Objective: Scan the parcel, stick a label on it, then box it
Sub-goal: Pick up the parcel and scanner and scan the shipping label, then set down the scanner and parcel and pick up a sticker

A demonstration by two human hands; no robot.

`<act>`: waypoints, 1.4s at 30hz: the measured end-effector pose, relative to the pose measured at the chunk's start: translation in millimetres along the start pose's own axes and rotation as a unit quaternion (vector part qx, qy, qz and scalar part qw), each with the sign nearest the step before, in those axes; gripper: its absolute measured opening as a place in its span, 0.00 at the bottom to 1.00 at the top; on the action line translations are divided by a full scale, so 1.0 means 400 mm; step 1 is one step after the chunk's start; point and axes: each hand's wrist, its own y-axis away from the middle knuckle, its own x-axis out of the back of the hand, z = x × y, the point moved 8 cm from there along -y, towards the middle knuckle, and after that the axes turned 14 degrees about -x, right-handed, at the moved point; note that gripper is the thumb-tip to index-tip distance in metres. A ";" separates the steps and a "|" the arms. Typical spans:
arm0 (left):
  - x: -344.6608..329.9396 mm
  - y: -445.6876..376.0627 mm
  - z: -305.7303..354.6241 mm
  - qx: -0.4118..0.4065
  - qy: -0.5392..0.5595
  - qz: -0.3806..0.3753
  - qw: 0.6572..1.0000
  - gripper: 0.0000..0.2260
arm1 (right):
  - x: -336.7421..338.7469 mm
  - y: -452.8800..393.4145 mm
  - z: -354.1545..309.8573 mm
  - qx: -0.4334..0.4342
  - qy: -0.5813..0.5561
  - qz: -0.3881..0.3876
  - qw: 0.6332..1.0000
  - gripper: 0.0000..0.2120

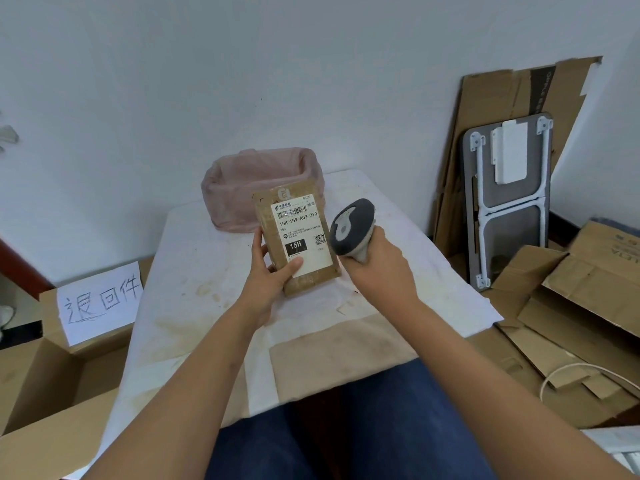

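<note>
I hold the parcel (296,237) in the left hand (273,275), raised above the tabletop (194,271). The fingers wrap its left edge; the thumb presses on the lower part of the white label (303,233) already on its face. The label faces me, with a barcode at the top and "15H" in a black block. The right hand (377,268) is closed around the handle of the scanner (353,230), just beside the parcel's right edge, head tilted toward the label. Behind the parcel, a pink-lined bin (256,181) stands on the tabletop. An open box (52,375) with a handwritten sign (100,303) sits to the left.
</note>
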 end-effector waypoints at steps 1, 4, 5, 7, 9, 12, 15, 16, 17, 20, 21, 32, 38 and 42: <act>0.000 -0.001 0.001 0.001 -0.002 0.000 1.000 0.45 | -0.006 -0.011 -0.002 0.022 0.045 0.000 0.999 0.20; 0.001 -0.002 0.003 0.004 0.000 0.004 1.000 0.45 | -0.036 -0.048 0.031 0.035 0.180 -0.020 0.983 0.27; 0.001 -0.003 0.003 0.006 0.003 0.006 1.000 0.45 | -0.044 -0.061 0.052 0.026 0.209 -0.027 0.977 0.28; 0.002 -0.004 0.002 0.007 0.003 0.006 1.000 0.45 | -0.060 -0.082 0.095 0.008 0.243 -0.043 0.969 0.28; 0.003 -0.005 0.000 0.006 -0.002 0.006 1.000 0.45 | -0.074 -0.097 0.130 -0.003 0.258 -0.059 0.964 0.25; 0.007 -0.007 -0.004 0.007 -0.008 0.007 1.000 0.45 | -0.082 -0.116 0.163 -0.012 0.268 -0.060 0.961 0.23; 0.007 -0.009 -0.005 0.007 -0.010 0.007 1.000 0.44 | -0.089 -0.133 0.177 -0.012 0.268 -0.057 0.962 0.22; 0.007 -0.010 -0.005 0.006 -0.011 0.007 1.000 0.44 | -0.093 -0.140 0.180 -0.013 0.267 -0.059 0.962 0.22; 0.007 -0.010 -0.006 0.006 -0.011 0.008 1.000 0.44 | -0.098 -0.145 0.183 -0.016 0.266 -0.063 0.962 0.21; 0.008 -0.010 -0.007 0.006 -0.014 0.011 1.000 0.44 | -0.105 -0.156 0.191 -0.024 0.256 -0.073 0.964 0.21; 0.009 -0.010 -0.008 0.006 -0.014 0.012 1.000 0.44 | -0.105 -0.157 0.194 -0.024 0.254 -0.071 0.964 0.21; 0.024 0.018 -0.004 0.045 -0.027 0.018 0.998 0.45 | -0.070 -0.117 0.187 -0.040 0.169 -0.044 0.984 0.46; 0.029 0.081 0.011 0.111 -0.064 -0.005 0.992 0.41 | -0.057 -0.104 0.158 -0.036 0.148 -0.012 0.988 0.47; 0.028 0.129 0.018 0.165 -0.119 -0.042 0.978 0.39 | -0.038 -0.091 0.118 0.003 0.114 0.049 0.992 0.40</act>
